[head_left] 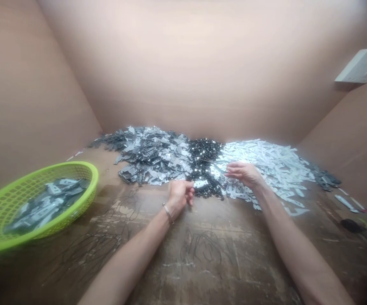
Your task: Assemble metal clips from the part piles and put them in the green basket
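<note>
At nine o'clock we have a lime-green basket [40, 231] holding grey metal pieces; towards eleven, a heap of grey plates [158, 159] lies against the back wall [186, 76]. Our left hand [178, 195], near the middle, has its fingers pinched on the end of a small silvery piece [201, 184], just in front of dark small parts [205, 159] at twelve. Our right hand [246, 174] reaches over the near edge of a pale strip pile [272, 163] towards two; its fingers are bent together, but we cannot tell whether they grip anything. We judge the step in hand to be picking up pieces; the next move seems to call for a steady left pinch and a clean right-hand pick. The brown tabletop [249, 254] is worn and scratched, tan panels enclose it, and a white box [361, 65] hangs at two o'clock.
</note>
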The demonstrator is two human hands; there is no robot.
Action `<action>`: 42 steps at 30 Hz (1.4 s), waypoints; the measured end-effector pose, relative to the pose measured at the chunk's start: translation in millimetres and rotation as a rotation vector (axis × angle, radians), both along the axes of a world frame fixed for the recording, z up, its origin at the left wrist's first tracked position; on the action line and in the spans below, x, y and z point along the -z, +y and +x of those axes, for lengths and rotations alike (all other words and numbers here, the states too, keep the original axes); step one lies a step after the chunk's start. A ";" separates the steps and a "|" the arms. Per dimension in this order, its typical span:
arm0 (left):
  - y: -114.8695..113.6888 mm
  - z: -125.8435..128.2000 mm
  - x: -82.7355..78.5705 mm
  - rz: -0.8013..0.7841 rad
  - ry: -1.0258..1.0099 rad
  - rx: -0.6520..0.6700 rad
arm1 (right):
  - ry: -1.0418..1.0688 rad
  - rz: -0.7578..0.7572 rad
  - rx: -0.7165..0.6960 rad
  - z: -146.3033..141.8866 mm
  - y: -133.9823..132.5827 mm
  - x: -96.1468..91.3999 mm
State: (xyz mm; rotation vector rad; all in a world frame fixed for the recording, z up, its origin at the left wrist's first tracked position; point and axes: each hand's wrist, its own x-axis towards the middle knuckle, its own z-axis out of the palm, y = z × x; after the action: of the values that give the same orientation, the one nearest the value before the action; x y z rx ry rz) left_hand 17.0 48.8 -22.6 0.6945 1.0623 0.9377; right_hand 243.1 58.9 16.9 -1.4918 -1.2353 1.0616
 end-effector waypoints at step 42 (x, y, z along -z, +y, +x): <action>4.3 -11.6 -5.3 0.010 0.074 0.160 | -0.037 -0.081 0.044 -48.5 -15.4 -15.7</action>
State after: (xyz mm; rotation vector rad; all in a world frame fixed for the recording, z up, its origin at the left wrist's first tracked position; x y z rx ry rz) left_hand 5.4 53.1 -17.3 0.8155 1.0508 0.7851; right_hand 194.7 43.5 32.5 -1.5998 -1.1920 1.0698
